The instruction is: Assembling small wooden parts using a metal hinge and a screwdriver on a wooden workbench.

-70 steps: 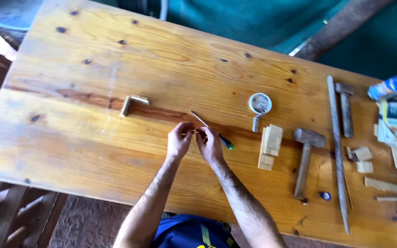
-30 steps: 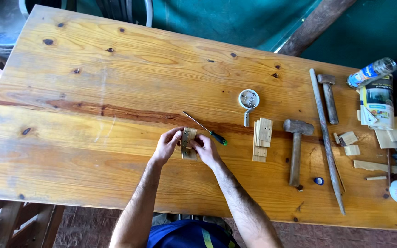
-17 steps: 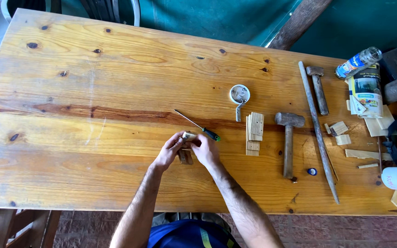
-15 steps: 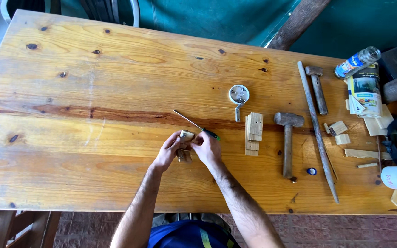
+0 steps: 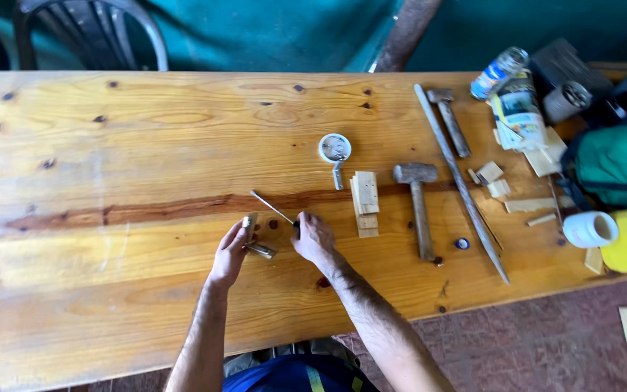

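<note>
head view | left hand [image 5: 230,250] is pinching a small pale wooden block with a metal bracket [image 5: 254,234], fingers closed on it, near the table's [image 5: 110,145] front edge | right hand [image 5: 315,236] is curling round a thin green-handled screwdriver [image 5: 273,209] | better to be pressing the block flat, steadying the tip.

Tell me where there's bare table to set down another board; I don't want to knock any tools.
The widest bare stretch of the table is left of the left hand, running to the far edge. A smaller patch lies along the near edge below the hammer. The right end is crowded: long bar, wood scraps, green bag, white cup.
</note>
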